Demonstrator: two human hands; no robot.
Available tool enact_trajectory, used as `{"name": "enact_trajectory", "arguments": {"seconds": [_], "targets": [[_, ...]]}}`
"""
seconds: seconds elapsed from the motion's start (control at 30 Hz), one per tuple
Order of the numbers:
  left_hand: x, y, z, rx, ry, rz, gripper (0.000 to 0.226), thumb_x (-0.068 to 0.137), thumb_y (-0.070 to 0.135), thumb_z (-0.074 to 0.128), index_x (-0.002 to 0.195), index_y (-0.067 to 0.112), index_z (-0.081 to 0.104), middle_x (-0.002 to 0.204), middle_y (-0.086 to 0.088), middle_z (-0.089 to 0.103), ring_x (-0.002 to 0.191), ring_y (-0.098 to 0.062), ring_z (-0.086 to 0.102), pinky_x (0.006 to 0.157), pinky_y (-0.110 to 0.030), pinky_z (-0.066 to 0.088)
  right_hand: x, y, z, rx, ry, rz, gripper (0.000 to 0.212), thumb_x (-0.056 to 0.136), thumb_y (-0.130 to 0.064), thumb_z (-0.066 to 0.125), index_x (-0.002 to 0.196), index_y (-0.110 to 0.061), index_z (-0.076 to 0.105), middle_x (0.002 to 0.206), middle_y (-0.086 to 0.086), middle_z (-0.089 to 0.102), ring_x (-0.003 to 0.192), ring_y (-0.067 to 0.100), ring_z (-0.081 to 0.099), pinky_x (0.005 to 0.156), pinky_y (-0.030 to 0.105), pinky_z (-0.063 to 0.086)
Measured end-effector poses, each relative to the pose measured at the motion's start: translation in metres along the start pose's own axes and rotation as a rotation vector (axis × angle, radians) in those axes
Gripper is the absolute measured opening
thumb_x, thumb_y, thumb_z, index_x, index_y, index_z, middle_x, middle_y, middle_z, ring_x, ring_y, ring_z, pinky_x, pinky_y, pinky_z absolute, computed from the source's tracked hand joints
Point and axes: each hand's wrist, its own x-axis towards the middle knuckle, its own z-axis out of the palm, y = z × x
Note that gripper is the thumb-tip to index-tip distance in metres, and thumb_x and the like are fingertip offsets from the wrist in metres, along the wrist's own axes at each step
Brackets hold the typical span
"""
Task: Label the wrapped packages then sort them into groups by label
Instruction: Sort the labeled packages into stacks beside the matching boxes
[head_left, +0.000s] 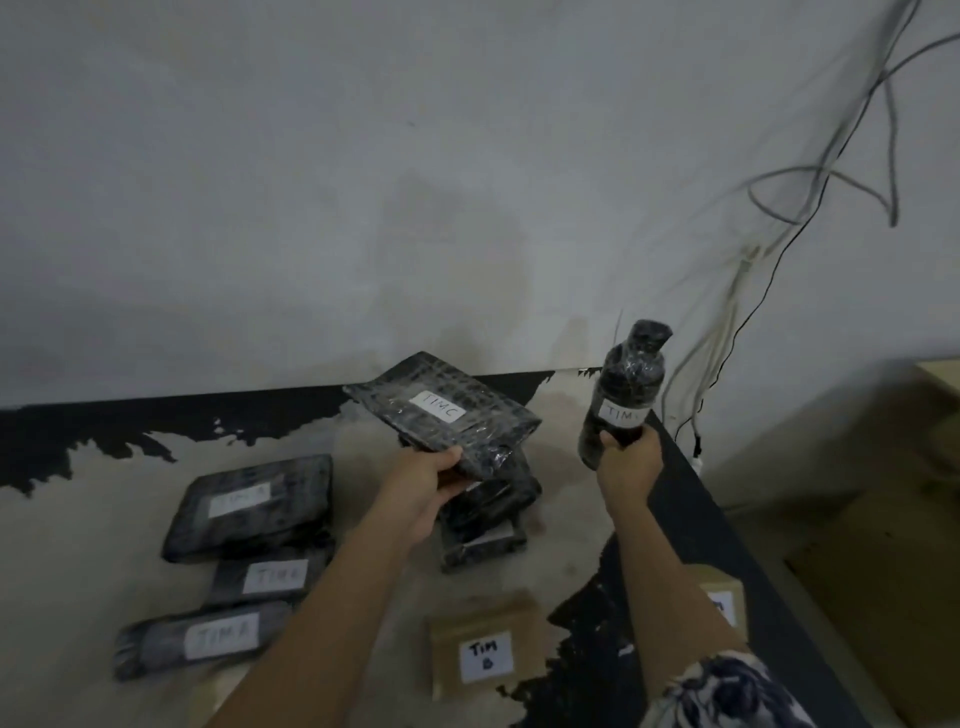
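Observation:
My left hand (434, 480) grips the near edge of a flat black wrapped package (441, 408) labelled TIM C, held tilted above a small stack of black packages (485, 525). In my right hand (628, 460) is a black wrapped bottle (626, 387), held upright by its lower part; its white label reads TIM, the last letter unclear. On the left lie three black packages labelled TIM A: a flat one (249, 506), a narrow one (270, 577) and a long one (202, 639). A brown package (485, 644) marked TIM B lies near the front.
The worn table (104, 545) has a peeling black top; its right edge (727, 525) runs diagonally. A second brown labelled package (724, 605) sits behind my right arm. Cables (727, 332) hang down the wall at right. Cardboard (872, 587) lies on the floor beyond the edge.

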Motion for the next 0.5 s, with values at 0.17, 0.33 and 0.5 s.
{"name": "enact_trajectory", "arguments": {"seconds": [0.17, 0.33, 0.5], "targets": [[-0.002, -0.019, 0.035, 0.104, -0.028, 0.006, 0.032, 0.090, -0.003, 0.051, 0.122, -0.002, 0.050, 0.120, -0.015, 0.061, 0.094, -0.021, 0.061, 0.069, -0.032, 0.054, 0.007, 0.028, -0.012, -0.015, -0.068, 0.087, 0.041, 0.088, -0.003, 0.062, 0.126, 0.000, 0.049, 0.125, 0.019, 0.056, 0.115, 0.034, 0.053, 0.088, 0.035, 0.043], [-0.004, -0.041, 0.069, 0.146, -0.032, -0.056, 0.035, 0.090, 0.001, 0.055, 0.125, 0.000, 0.049, 0.125, -0.016, 0.059, 0.110, -0.030, 0.058, 0.094, -0.045, 0.051, 0.012, 0.021, -0.028, 0.046, -0.076, 0.220, 0.038, 0.083, -0.009, 0.070, 0.116, 0.002, 0.057, 0.110, 0.017, 0.061, 0.103, 0.032, 0.058, 0.078, 0.031, 0.044], [-0.013, -0.075, 0.104, 0.117, 0.023, -0.078, 0.041, 0.086, -0.002, 0.060, 0.125, -0.005, 0.048, 0.122, -0.022, 0.060, 0.108, -0.033, 0.060, 0.096, -0.046, 0.050, 0.008, 0.023, -0.059, 0.368, -0.113, 0.457, 0.037, 0.085, -0.035, 0.066, 0.070, -0.002, 0.061, 0.064, 0.011, 0.060, 0.059, 0.024, 0.058, 0.060, 0.034, 0.056]]}}
